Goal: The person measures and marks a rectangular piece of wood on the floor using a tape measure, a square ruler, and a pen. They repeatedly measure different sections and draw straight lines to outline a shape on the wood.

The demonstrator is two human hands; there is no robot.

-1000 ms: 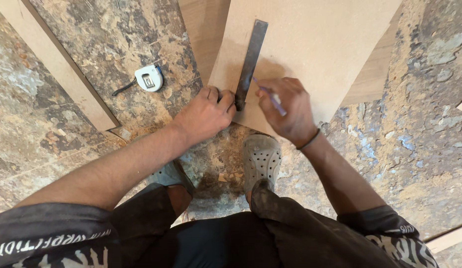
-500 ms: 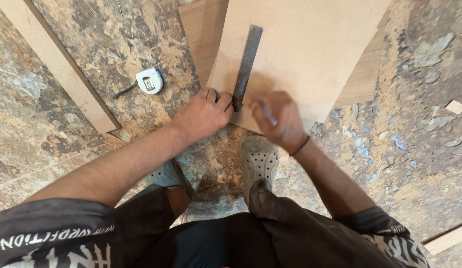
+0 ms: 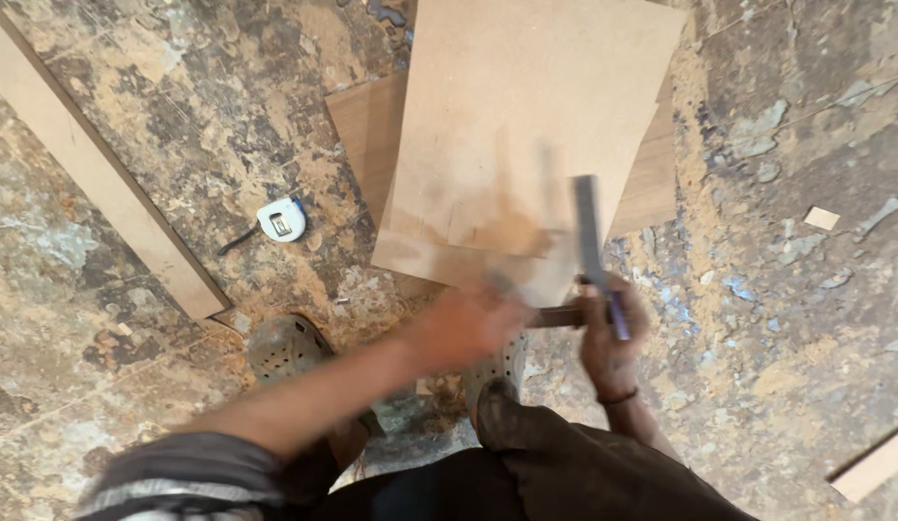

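**2 hands at the near edge of a board, with a metal square**

We are looking down at a stained, mottled floor. In the upper middle of the frame a light brown board is lying flat on a darker wooden panel, which is showing at its left and right sides.

At the lower edge of the board, right of centre, the right hand is closing around a metal square. The grey blade of the square is pointing up over the board, and its short wooden stock is running to the left at the level of the hand. A thin bluish pencil is also lying along the fingers of this hand.

The left hand is very blurred. It is reaching to the board's lower edge, just beside the stock of the square, but we cannot tell if its fingers are spread or closed, or if it is touching anything.

In the left part of the frame a white tape measure is lying on the floor, well apart from both hands. A long wooden strip is running diagonally at the upper left. Below the hands we are seeing 2 grey perforated clogs.
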